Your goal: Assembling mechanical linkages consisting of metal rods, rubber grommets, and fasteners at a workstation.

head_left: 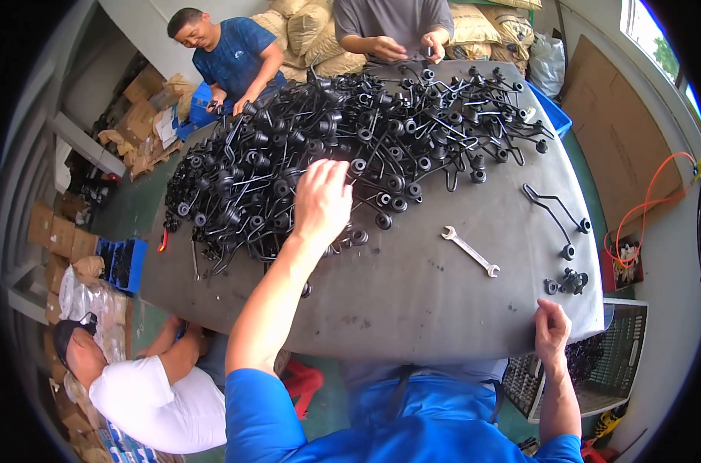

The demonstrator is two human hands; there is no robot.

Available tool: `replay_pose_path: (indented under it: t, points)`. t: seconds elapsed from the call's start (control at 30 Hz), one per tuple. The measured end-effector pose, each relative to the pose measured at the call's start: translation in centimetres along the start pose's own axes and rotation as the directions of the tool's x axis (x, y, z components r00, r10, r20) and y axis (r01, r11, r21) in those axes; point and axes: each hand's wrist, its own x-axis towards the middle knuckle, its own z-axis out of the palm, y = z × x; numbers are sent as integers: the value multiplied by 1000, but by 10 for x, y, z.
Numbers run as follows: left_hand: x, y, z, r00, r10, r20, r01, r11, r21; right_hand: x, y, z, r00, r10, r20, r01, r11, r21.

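Note:
A large heap of black bent metal rods with round rubber bushings [289, 143] covers the far and left parts of the grey-topped table. My left hand [322, 202] reaches over the near side of this heap, back of the hand up. Its fingers extend over the parts, and the tips are partly hidden. At the table's right front edge is my right hand [552, 330], fingers curled in, with nothing visible in them. Just beyond it lie small black fittings [572, 281]. Farther up, a separate black bent rod [555, 212] has a bushing at each end.
An open-ended wrench [471, 251] lies mid-table. Two people stand across the table, one handling parts at the heap [246, 62]. Another in white sits at the lower left [161, 393]. A grey crate [632, 351] stands beside the right front corner. Sacks [308, 31] are stacked behind.

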Motion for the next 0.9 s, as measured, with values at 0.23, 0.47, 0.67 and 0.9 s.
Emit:
replay_pose_path:
  t: [0.23,0.47,0.67,0.9]
  points:
    - [-43,-26,-12,788,-398,470,432,901,39,3,-4,2,999,29,-14,-28,999,18]
    - [-51,-33,-1,793,-372,482,375,922,94,5,-8,3,1000,5,-14,-5,1000,-18]
    - [-24,-7,-26,838,-428,337,428,900,80,2,-4,4,1000,-6,-28,5,1000,-16]
    - [12,38,-66,802,-437,408,530,836,-145,3,-2,8,999,-4,-49,5,1000,22]
